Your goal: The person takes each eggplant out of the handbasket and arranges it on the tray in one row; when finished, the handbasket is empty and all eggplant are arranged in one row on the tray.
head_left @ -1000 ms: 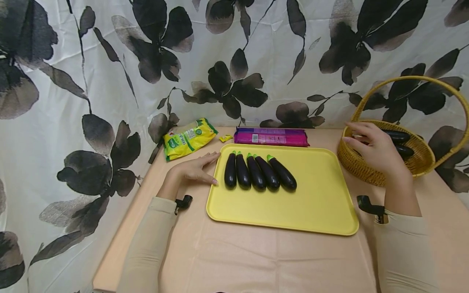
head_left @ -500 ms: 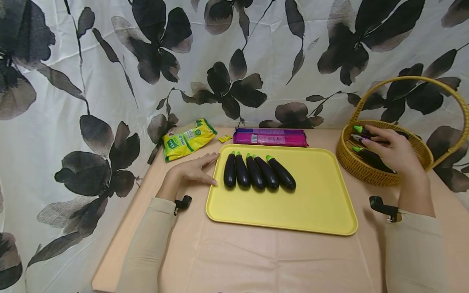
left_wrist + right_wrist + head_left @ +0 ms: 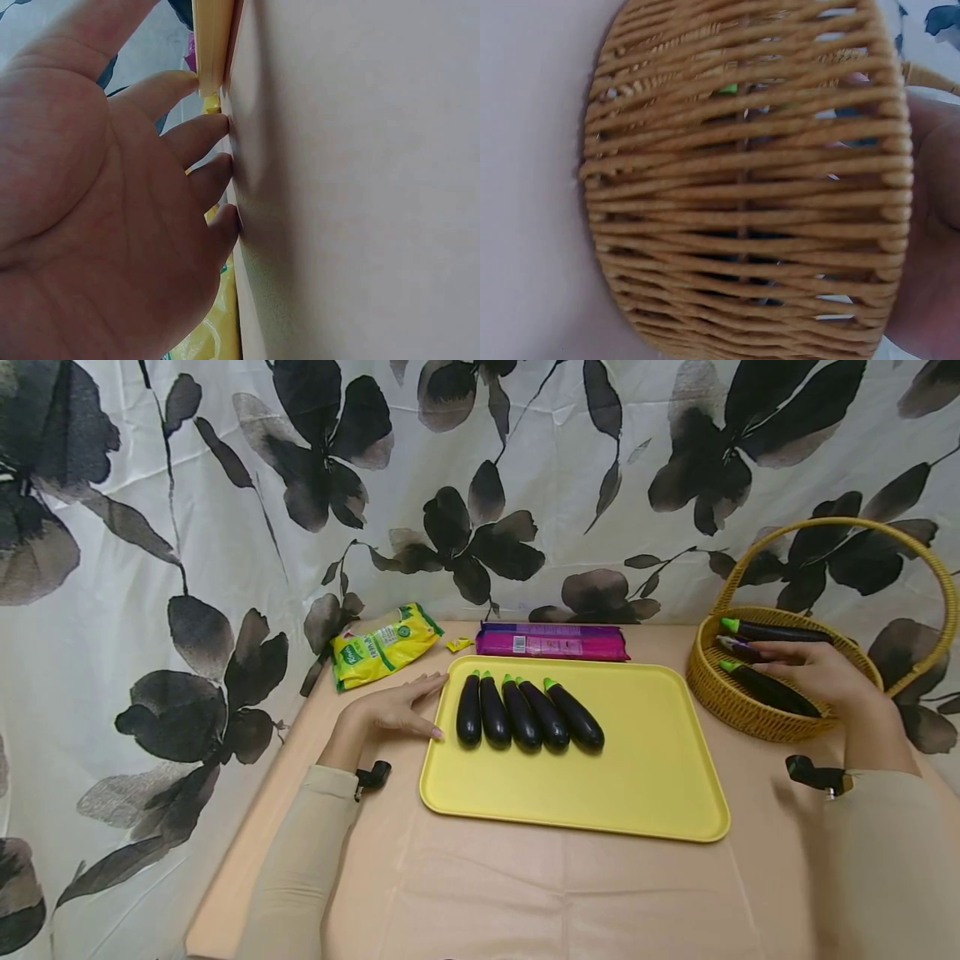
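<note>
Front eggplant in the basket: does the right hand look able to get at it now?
Probably yes: the right hand reaches into the basket, and the front eggplant lies beside it, mostly uncovered.

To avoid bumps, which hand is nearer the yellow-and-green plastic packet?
Left. The left hand is just in front of the packet, at the edge of the flat yellow tray. The right hand is across the tray, partly inside the golden woven basket.
</note>
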{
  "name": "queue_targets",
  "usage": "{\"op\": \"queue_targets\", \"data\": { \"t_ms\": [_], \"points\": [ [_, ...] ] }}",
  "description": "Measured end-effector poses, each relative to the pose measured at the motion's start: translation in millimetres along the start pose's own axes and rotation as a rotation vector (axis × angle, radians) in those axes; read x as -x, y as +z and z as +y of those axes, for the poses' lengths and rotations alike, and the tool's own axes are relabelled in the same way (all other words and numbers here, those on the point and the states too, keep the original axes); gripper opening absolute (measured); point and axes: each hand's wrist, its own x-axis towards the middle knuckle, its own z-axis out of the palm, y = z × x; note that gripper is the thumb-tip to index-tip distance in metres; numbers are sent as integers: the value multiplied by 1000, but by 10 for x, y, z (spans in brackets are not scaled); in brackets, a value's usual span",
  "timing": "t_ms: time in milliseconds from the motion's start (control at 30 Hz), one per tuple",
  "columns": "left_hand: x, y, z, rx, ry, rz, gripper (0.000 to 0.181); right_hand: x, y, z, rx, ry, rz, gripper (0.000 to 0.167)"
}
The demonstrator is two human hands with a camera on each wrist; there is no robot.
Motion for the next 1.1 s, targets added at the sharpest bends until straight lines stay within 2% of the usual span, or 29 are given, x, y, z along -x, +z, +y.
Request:
{"op": "queue_targets", "data": {
  "t_ms": [133,300,733,1100],
  "points": [
    [-4,8,0,-3,-3,1,122,-20,4,55,18,-10,-13,59],
    [-12,15,3,-11,-9,4,122,-23,18,108,4,23,-66,65],
    [-7,32,-29,-4,3,18,122,-92,64,241,-10,51,-141,57],
    [3,57,-45,3,20,20,122,-108,117,240,-54,55,-109,56]
  ]
}}
